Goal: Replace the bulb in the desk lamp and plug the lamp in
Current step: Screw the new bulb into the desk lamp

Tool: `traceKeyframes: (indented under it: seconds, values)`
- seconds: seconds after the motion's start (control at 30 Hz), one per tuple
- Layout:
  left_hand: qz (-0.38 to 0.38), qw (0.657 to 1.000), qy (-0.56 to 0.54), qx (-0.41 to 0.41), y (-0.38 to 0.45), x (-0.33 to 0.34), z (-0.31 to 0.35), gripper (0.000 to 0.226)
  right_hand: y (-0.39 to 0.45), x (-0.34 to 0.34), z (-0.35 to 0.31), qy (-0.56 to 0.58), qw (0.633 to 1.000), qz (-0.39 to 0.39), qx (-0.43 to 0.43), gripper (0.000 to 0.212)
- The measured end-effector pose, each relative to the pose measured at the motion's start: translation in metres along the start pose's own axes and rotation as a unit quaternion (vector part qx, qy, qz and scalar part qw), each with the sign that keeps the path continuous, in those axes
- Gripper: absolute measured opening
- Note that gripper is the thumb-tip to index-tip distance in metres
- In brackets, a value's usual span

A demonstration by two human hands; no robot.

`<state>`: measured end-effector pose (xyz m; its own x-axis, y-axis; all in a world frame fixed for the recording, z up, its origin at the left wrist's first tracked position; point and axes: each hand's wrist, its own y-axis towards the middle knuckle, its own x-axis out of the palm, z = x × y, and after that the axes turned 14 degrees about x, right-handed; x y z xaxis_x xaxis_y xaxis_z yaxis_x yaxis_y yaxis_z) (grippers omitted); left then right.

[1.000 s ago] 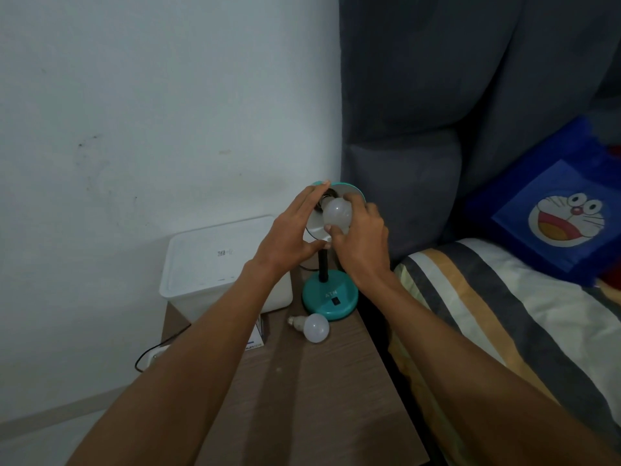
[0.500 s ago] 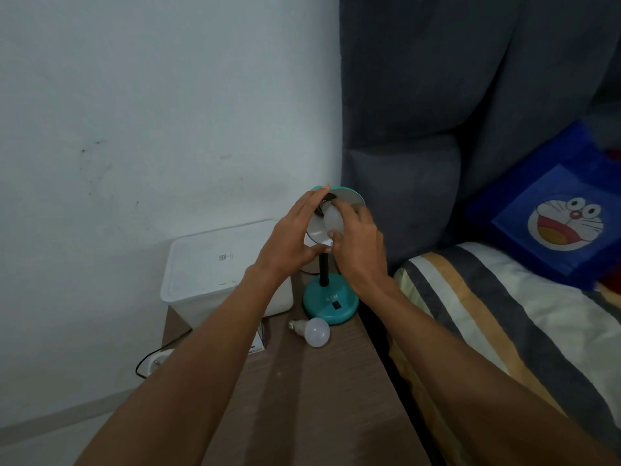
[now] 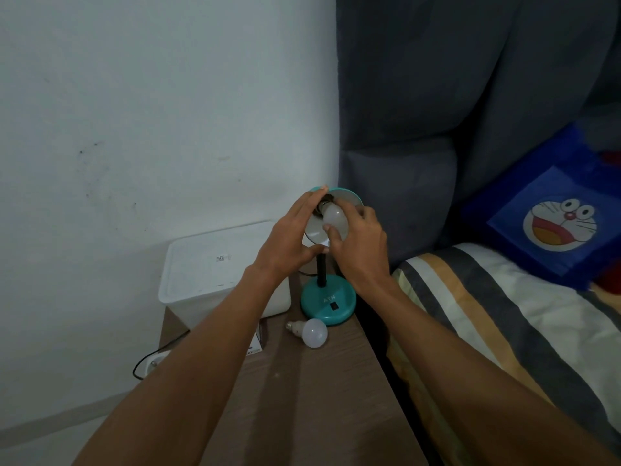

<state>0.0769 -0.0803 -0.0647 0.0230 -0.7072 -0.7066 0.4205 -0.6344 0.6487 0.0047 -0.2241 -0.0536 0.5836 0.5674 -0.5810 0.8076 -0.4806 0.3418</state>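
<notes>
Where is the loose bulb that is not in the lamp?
In the head view, the loose bulb lies on its side on the wooden table, just in front of the lamp's teal base and right of the white box, left of centre.

Both forearms are bare to the frame edge, with no sleeves, rings or watch showing.

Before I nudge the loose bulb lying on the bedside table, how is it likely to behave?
The loose bulb lies on its side on the bedside table; being round and smooth, it would probably roll. It sits fairly near the table's right edge, so it might drop off. It looks light and possibly fragile, so push gently.
</notes>
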Motion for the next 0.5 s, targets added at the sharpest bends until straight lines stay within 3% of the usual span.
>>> traceKeyframes:
  seconds: [0.17,0.37,0.5]
  values:
    - [0.003,1.000,0.007,0.001,-0.0028,0.0014,-0.0018,0.101,0.0035,-0.0021,-0.0061,0.071,0.996,-0.018,0.040,0.047]
    - [-0.001,1.000,0.004,-0.001,-0.0010,0.0005,-0.0023,0.100,-0.0031,-0.0011,-0.0060,0.053,0.995,-0.034,0.079,0.057]
    - [0.002,1.000,0.010,-0.007,-0.0027,-0.0005,-0.0041,0.102,0.0009,-0.0014,-0.0048,0.067,0.992,-0.024,0.103,0.052]
